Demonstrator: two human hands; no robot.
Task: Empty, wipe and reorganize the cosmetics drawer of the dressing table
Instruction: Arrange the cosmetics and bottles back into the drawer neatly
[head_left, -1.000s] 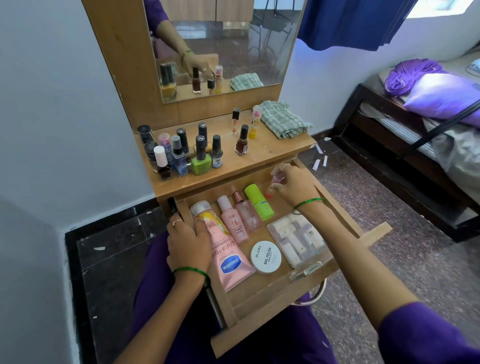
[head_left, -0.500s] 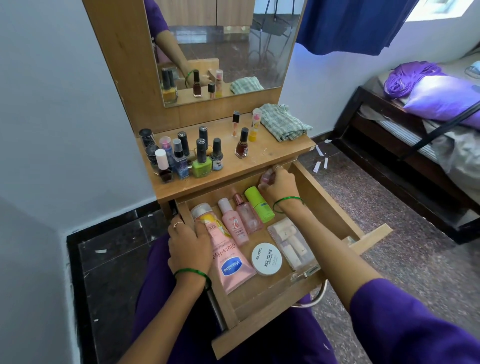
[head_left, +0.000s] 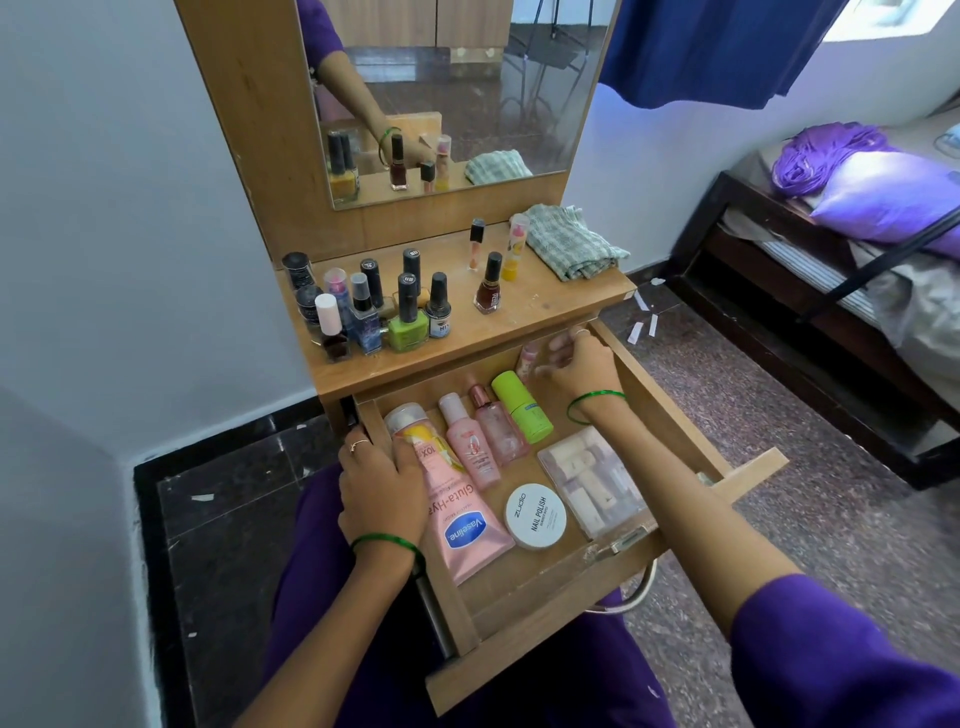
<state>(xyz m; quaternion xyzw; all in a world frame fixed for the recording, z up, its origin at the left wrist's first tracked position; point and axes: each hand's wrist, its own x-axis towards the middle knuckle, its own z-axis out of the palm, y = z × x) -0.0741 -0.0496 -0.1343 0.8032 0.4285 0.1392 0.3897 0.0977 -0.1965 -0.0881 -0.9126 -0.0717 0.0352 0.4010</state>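
Head view, looking down: my drawer (head_left: 670, 395) is pulled open in the lower middle of the frame, under the table (head_left: 545, 306) top where nail polish bottles (head_left: 410, 312) stand at centre left.

I judge I am partway through restocking, or perhaps emptying; the frame alone cannot settle which. Inside lie a pink Vaseline tube (head_left: 467, 525), 3 small bottles (head_left: 498, 421), a white nail polish remover tub (head_left: 536, 515) and a clear case (head_left: 592, 480).

My right hand (head_left: 576, 366) reaches to the drawer's far end at centre frame, fingers curled beside a small pink bottle (head_left: 527, 358); blur keeps me from telling whether I pinch it.

My left hand (head_left: 382, 483), lower left of centre, rests over the drawer's left wall, fingers draped onto the tube, gripping nothing that I can see.

Next calls for settling that bottle beside the others.

A folded checked cloth (head_left: 569, 247) waits upper right on the table.
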